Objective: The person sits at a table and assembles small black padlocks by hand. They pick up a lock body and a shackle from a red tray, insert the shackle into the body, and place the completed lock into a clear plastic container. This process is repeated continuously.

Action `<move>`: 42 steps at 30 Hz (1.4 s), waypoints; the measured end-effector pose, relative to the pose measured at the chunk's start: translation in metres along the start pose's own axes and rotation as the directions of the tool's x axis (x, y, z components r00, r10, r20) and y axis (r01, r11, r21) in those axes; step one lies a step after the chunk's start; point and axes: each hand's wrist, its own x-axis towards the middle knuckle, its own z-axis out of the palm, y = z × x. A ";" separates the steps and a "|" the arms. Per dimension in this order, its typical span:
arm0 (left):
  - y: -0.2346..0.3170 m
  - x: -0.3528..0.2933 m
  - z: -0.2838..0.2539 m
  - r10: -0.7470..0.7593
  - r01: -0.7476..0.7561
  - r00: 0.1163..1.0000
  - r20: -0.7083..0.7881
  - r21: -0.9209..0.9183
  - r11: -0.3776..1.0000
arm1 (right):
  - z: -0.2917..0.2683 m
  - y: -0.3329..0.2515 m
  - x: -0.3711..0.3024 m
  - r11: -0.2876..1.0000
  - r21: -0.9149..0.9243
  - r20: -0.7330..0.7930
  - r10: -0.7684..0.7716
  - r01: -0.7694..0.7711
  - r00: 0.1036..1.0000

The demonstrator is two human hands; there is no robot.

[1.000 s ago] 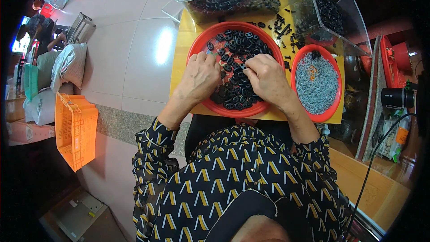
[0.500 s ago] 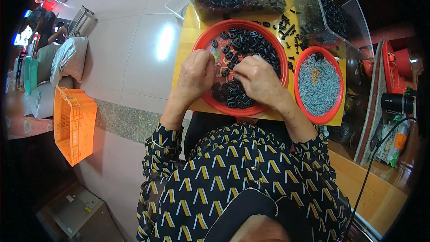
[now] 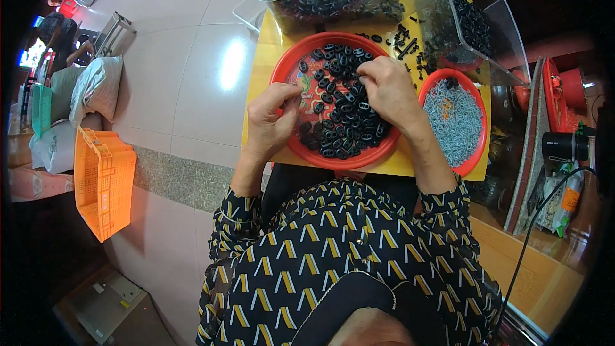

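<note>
Black oval two-holed pieces spread across a round red plastic tray

The tray lies by the near edge of a yellow worktop, toward its left edge, and holds the loose black pieces, most thickly at its centre and right. The left hand is above the tray's left rim, fingers curled in toward the thumb. The right hand is over the tray's right side, fingertips drawn together above the pieces. Whether either one grips anything, I cannot tell.

Near the worktop's right edge, just beside the tray, is a smaller red plastic tray full of small silvery metal parts, with an orange patch among them. Two clear plastic bins of black parts occupy the far edge and far right corner; small black screw-shaped pieces are scattered near them. An orange openwork plastic basket is on the floor, left of the worktop.
</note>
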 end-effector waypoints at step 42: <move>0.028 -0.027 0.048 -0.414 0.541 0.800 0.434 -0.820 0.186 | 0.002 -0.027 -0.044 0.690 0.667 0.245 0.153 -0.281 0.957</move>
